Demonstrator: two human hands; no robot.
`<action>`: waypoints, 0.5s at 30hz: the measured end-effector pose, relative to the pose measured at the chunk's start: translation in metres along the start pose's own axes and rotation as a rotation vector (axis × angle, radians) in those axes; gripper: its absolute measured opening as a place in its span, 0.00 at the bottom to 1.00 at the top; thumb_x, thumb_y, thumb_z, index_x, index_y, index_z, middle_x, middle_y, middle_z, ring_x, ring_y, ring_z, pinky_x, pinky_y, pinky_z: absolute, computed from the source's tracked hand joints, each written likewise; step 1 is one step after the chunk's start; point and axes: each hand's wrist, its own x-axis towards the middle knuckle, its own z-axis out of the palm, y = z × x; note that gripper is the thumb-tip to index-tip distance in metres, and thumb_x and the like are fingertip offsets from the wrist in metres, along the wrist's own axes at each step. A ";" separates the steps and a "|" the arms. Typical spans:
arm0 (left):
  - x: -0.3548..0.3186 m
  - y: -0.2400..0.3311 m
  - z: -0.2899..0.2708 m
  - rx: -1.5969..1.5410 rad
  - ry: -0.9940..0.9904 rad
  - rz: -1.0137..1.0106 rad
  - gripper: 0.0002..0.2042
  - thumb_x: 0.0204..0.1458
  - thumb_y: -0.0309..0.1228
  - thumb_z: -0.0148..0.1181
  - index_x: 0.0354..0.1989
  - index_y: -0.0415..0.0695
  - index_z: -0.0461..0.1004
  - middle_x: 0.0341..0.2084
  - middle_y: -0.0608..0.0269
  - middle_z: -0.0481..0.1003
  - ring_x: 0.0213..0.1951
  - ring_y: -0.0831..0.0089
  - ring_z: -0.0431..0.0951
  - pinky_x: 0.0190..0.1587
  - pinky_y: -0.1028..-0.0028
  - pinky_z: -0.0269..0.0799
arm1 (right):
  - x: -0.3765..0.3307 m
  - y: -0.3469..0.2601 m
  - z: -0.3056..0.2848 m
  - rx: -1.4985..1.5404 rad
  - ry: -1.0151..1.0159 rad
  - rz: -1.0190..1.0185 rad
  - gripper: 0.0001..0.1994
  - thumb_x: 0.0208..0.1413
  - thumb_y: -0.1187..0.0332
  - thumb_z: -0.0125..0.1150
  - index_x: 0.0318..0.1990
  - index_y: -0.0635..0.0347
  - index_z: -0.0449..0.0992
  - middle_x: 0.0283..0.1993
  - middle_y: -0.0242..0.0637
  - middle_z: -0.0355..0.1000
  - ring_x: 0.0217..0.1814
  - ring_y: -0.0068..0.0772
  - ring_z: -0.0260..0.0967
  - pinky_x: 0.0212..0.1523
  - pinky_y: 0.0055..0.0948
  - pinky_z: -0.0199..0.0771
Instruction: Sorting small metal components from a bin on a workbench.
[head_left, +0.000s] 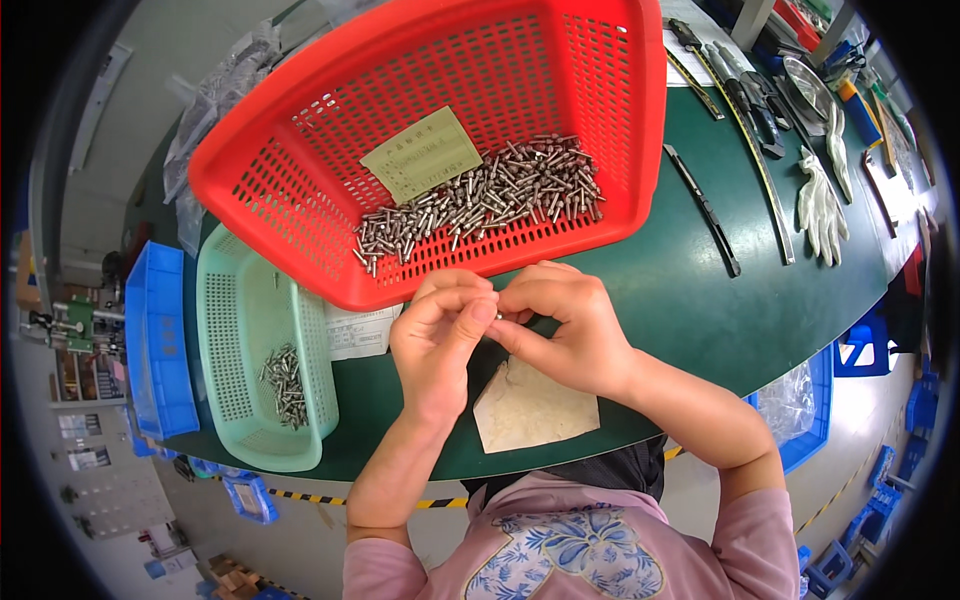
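Both hands meet just below the red basket (300, 150). The left hand (440, 340) and the right hand (560, 325) pinch one small metal pin (500, 316) between their fingertips, seemingly checking or fitting it. The next move would call for a steady grip and a place to drop it. Beyond the fingers lies the pile of pins (480, 200) with a pale green paper slip (420, 155). Left of them, a mint basket (225, 300) holds a few pins; a white sheet (360, 335) lies beside it.

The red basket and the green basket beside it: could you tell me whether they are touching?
Touching, or at least overlapping: in the head view the red basket has its lower edge lying over the green basket's top rim, with no gap visible.
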 end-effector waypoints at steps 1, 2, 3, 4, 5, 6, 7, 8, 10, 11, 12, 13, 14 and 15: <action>0.005 0.002 -0.002 0.118 -0.002 0.048 0.04 0.52 0.22 0.58 0.34 0.35 0.75 0.38 0.59 0.70 0.40 0.74 0.71 0.43 0.76 0.69 | 0.001 -0.001 -0.002 0.005 0.008 0.049 0.06 0.42 0.71 0.67 0.28 0.60 0.76 0.24 0.34 0.71 0.25 0.33 0.68 0.29 0.32 0.66; 0.011 0.004 -0.004 0.236 -0.005 0.095 0.05 0.53 0.23 0.58 0.35 0.35 0.75 0.38 0.59 0.70 0.40 0.74 0.71 0.44 0.75 0.69 | 0.002 -0.001 -0.003 0.010 0.017 0.097 0.06 0.42 0.71 0.66 0.28 0.61 0.76 0.24 0.34 0.71 0.25 0.32 0.68 0.28 0.31 0.67; 0.019 0.007 -0.006 0.402 0.104 0.099 0.06 0.50 0.26 0.61 0.35 0.38 0.77 0.38 0.59 0.71 0.40 0.71 0.72 0.45 0.72 0.68 | 0.003 0.001 -0.005 0.010 0.017 0.099 0.06 0.42 0.71 0.66 0.28 0.61 0.76 0.24 0.34 0.71 0.25 0.32 0.68 0.28 0.31 0.67; 0.027 0.007 -0.015 0.799 0.100 0.231 0.06 0.47 0.27 0.63 0.33 0.40 0.78 0.37 0.60 0.71 0.40 0.68 0.72 0.44 0.70 0.68 | 0.006 0.003 -0.007 -0.018 0.068 0.097 0.06 0.42 0.72 0.66 0.29 0.61 0.77 0.24 0.34 0.72 0.25 0.32 0.68 0.28 0.30 0.67; 0.035 0.005 -0.023 1.196 0.092 0.364 0.06 0.45 0.28 0.64 0.31 0.42 0.79 0.36 0.60 0.72 0.39 0.65 0.72 0.43 0.69 0.67 | 0.008 0.004 -0.008 -0.045 0.119 0.094 0.06 0.42 0.72 0.66 0.30 0.61 0.77 0.24 0.34 0.72 0.25 0.32 0.68 0.28 0.30 0.68; 0.041 0.004 -0.023 1.199 0.096 0.365 0.06 0.45 0.28 0.64 0.31 0.42 0.79 0.36 0.60 0.72 0.39 0.65 0.72 0.43 0.69 0.67 | 0.008 0.003 -0.009 -0.042 0.117 0.091 0.06 0.42 0.72 0.66 0.30 0.61 0.77 0.24 0.34 0.72 0.25 0.32 0.68 0.28 0.30 0.68; 0.046 0.003 -0.022 1.383 0.089 0.402 0.06 0.42 0.28 0.65 0.29 0.42 0.80 0.35 0.61 0.72 0.39 0.63 0.71 0.43 0.67 0.66 | 0.009 0.003 -0.010 -0.058 0.126 0.086 0.06 0.42 0.72 0.66 0.30 0.61 0.77 0.24 0.34 0.72 0.25 0.32 0.68 0.28 0.30 0.68; 0.049 0.003 -0.022 1.568 0.082 0.439 0.05 0.39 0.27 0.66 0.27 0.43 0.80 0.34 0.61 0.72 0.39 0.61 0.71 0.42 0.65 0.66 | 0.010 0.002 -0.011 -0.074 0.135 0.080 0.06 0.42 0.72 0.66 0.30 0.60 0.77 0.25 0.34 0.72 0.25 0.32 0.68 0.28 0.31 0.67; 0.054 -0.001 -0.023 1.550 0.048 0.428 0.05 0.38 0.27 0.66 0.26 0.43 0.80 0.33 0.61 0.72 0.38 0.61 0.71 0.42 0.64 0.66 | 0.010 0.003 -0.012 -0.091 0.149 0.073 0.06 0.42 0.72 0.66 0.30 0.60 0.77 0.25 0.34 0.72 0.26 0.32 0.69 0.29 0.31 0.67; 0.055 -0.002 -0.023 1.531 0.015 0.413 0.05 0.38 0.27 0.66 0.25 0.43 0.80 0.33 0.61 0.72 0.38 0.61 0.70 0.41 0.64 0.66 | 0.010 0.003 -0.012 -0.134 0.133 0.032 0.06 0.41 0.72 0.66 0.30 0.59 0.77 0.24 0.34 0.72 0.26 0.33 0.68 0.29 0.32 0.66; 0.057 -0.002 -0.021 1.527 0.013 0.440 0.04 0.37 0.25 0.65 0.23 0.41 0.77 0.32 0.61 0.72 0.38 0.60 0.71 0.41 0.64 0.66 | 0.009 0.004 -0.012 -0.179 0.120 -0.005 0.07 0.41 0.71 0.66 0.30 0.58 0.77 0.24 0.33 0.71 0.27 0.34 0.68 0.30 0.33 0.65; 0.056 -0.001 -0.020 1.527 0.010 0.442 0.04 0.37 0.25 0.65 0.23 0.41 0.77 0.32 0.61 0.72 0.38 0.60 0.71 0.41 0.64 0.66 | 0.009 0.004 -0.012 -0.180 0.124 -0.004 0.07 0.41 0.71 0.66 0.30 0.58 0.77 0.24 0.33 0.71 0.27 0.34 0.68 0.30 0.33 0.65; 0.054 0.003 -0.018 1.518 0.020 0.456 0.04 0.37 0.24 0.64 0.22 0.41 0.76 0.32 0.60 0.72 0.38 0.60 0.71 0.40 0.64 0.66 | 0.009 0.003 -0.012 -0.261 0.117 -0.040 0.07 0.41 0.71 0.66 0.30 0.57 0.77 0.24 0.32 0.71 0.28 0.35 0.68 0.30 0.33 0.64; 0.054 0.004 -0.015 1.510 0.021 0.467 0.04 0.37 0.23 0.64 0.21 0.41 0.74 0.32 0.60 0.72 0.38 0.60 0.71 0.40 0.64 0.66 | 0.009 0.006 -0.013 -0.341 0.113 -0.069 0.07 0.40 0.71 0.65 0.30 0.56 0.77 0.24 0.32 0.70 0.28 0.35 0.67 0.31 0.33 0.63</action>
